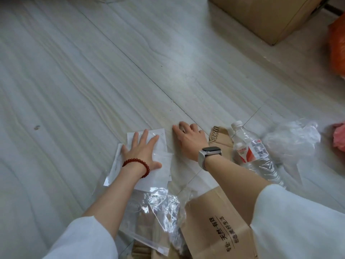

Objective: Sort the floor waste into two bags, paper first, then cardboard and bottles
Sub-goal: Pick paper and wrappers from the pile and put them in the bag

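Observation:
My left hand (pixel 142 150), with a red bead bracelet, presses flat with spread fingers on several white paper sheets (pixel 160 165) lying on the pale wood-grain floor. My right hand (pixel 188 136), a watch on its wrist, rests on the bare floor just right of the papers, fingertips bent against the boards and holding nothing. A torn cardboard piece (pixel 219 139) lies right of that hand. A clear plastic bottle (pixel 252 148) with a white cap and red label lies beyond it. A printed flat cardboard piece (pixel 214 225) lies near me.
Crumpled clear plastic film (pixel 151 215) covers the floor under my left forearm. A clear plastic bag (pixel 291 139) lies at the right, with something pink (pixel 339 137) at the edge. A large cardboard box (pixel 267 14) and an orange bag (pixel 337 45) stand far right.

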Motion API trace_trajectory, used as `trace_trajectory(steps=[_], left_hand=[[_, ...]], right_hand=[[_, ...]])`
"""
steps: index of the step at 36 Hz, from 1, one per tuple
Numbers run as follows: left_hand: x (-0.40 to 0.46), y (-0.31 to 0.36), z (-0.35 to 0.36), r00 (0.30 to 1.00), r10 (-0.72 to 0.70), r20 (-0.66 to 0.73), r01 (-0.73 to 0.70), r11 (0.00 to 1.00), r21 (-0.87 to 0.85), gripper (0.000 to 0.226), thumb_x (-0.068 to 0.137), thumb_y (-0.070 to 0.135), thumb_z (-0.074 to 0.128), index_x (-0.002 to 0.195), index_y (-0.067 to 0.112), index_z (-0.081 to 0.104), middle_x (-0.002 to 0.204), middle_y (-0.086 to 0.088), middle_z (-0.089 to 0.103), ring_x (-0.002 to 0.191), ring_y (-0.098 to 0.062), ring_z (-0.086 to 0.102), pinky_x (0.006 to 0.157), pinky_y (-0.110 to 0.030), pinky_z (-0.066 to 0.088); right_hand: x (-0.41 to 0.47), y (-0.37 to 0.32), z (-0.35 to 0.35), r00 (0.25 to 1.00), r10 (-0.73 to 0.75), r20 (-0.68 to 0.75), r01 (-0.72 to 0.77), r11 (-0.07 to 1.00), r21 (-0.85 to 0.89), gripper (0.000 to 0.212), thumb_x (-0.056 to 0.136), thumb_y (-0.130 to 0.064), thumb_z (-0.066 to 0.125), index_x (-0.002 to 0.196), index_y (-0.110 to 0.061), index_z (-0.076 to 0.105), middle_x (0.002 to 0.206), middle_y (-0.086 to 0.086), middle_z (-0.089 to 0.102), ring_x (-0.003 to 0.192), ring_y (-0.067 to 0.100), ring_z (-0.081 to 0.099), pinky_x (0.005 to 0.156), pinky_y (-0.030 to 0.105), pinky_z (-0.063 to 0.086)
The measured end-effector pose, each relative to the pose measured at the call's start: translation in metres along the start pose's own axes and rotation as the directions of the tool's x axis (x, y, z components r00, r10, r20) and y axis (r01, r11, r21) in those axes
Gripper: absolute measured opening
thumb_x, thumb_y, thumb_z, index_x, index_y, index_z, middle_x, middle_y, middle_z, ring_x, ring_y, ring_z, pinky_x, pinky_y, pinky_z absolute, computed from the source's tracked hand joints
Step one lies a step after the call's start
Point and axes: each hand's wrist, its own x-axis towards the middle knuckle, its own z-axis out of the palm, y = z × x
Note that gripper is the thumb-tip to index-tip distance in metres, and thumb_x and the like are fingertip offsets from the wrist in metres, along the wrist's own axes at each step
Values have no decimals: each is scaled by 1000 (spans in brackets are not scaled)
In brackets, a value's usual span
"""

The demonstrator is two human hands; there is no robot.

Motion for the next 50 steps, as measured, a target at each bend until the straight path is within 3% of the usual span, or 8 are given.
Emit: trace_trajectory(steps=[4,10,26,29,33,37,42,50], left_hand=[[1,3,-2,1000,-20,-3,20,1000,-22,93,75,45,70,144,41,7,155,9,-16,143,-20,-14,111,-60,10],[1,4,0,1000,-29,-11,29,999,-23,93,76,44,69,144,41,7,155,8,-16,143,-20,-15,110,-60,8],[-21,17,24,969,-92,-230,92,996,-10,67,88,36,57,142,30,19,156,1,3,144,-23,-5,111,-59,1],[-22,19,25,961,-118,-250,110,993,-47,64,89,33,57,142,29,21,156,1,5,144,-22,-3,112,-57,0],[-22,22,25,953,-134,-271,129,991,-38,63,88,32,58,141,28,23,155,-1,8,143,-23,4,113,-55,6],[-25,24,27,946,-142,-292,131,990,-57,61,89,31,58,140,27,26,153,-1,15,141,-22,13,111,-51,12],[-26,20,33,942,-136,-308,107,988,-110,56,90,31,56,139,28,30,153,1,18,141,-18,15,112,-47,14],[-32,19,39,934,-83,-347,29,987,-157,51,91,24,54,138,26,34,151,1,23,140,-16,17,115,-47,4]], right_hand=[[-4,-6,3,996,-21,-83,19,1000,-21,29,89,0,39,116,-3,47,125,15,42,113,31,39,73,34,36],[-25,0,24,987,25,-159,-18,999,45,19,90,2,39,105,-2,48,113,16,47,103,30,41,67,33,31],[-49,12,34,989,134,-55,-108,934,340,21,91,-1,42,105,-2,57,108,15,56,100,30,50,83,33,42],[-57,18,34,975,210,-71,-142,837,529,23,87,5,48,101,-1,66,104,14,65,98,27,58,84,27,45],[-69,28,30,897,440,-42,-221,529,819,18,86,5,55,96,2,69,92,13,67,79,17,60,72,20,46],[-73,36,23,857,514,-49,-185,395,900,19,86,11,52,91,5,69,73,2,63,49,-5,55,54,7,46],[-69,33,20,878,472,-76,-175,466,867,17,88,7,52,96,2,66,79,6,62,60,8,56,60,13,48],[-73,28,43,950,281,-137,-173,837,519,25,87,2,51,111,0,58,114,13,50,100,27,51,89,31,44]])
